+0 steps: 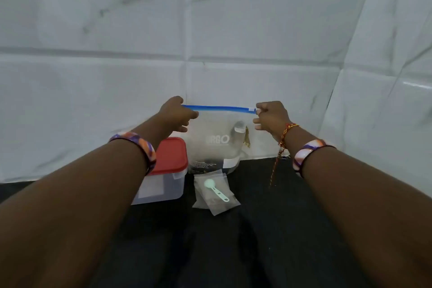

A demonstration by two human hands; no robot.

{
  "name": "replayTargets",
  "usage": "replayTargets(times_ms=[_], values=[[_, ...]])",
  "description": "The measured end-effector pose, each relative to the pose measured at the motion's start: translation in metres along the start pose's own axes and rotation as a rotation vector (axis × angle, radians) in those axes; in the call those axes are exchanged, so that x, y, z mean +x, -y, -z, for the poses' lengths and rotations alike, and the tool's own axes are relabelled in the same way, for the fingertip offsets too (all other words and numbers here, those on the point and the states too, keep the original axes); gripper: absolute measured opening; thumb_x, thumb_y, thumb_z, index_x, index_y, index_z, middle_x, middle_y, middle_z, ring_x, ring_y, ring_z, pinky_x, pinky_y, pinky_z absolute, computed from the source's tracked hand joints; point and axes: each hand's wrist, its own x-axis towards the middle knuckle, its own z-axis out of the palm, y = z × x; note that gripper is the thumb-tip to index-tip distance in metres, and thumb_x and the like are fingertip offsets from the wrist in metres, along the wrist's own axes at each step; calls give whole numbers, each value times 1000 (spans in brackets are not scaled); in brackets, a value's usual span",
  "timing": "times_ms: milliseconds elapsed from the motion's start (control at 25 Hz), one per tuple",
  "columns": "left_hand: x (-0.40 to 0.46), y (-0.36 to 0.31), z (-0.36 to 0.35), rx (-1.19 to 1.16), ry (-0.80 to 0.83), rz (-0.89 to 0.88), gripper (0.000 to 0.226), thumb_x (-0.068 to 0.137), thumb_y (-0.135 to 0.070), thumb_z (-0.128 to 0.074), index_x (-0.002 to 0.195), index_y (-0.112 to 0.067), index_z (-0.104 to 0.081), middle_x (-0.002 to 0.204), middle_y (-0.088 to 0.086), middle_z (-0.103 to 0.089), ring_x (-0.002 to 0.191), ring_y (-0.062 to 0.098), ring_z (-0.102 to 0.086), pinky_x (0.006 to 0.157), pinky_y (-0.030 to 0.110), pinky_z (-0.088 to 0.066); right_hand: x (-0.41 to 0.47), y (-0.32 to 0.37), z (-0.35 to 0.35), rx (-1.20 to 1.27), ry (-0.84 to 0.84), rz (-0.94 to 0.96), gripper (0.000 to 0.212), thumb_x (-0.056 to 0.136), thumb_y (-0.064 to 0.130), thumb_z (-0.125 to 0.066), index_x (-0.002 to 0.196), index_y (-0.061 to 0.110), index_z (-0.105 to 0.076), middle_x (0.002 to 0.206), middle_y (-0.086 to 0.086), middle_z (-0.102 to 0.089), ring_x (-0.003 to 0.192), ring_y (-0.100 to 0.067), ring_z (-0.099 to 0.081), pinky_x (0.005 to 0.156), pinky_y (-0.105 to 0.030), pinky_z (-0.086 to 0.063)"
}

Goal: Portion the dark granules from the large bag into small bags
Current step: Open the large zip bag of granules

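My left hand (177,112) pinched the bag (215,138) corner; my right hand (271,116) gripped the slider (252,109). Steady, level tension advisable, bag kept upright.

"RGO" on large bag (215,140)
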Motion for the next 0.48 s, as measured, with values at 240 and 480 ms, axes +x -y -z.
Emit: replayTargets(times_ms=[240,480], values=[[7,6,-1,-104,-204,-66,37,82,-1,-64,118,2,-55,98,16,-57,68,25,-59,77,34,-56,-3,8,-4,401,-105,-48,20,82,-5,-64,102,-6,-66,95,-20,-66,72,-22,-65,69,-27,-60],[-16,-45,16,-305,-433,-143,31,83,-4,-61,113,-4,-54,95,10,-56,66,19,-57,73,31,-54,-22,70,35,692,31,57,9,84,-2,-62,77,2,-62,72,-8,-59,64,-15,-58,58,-18,-57]])
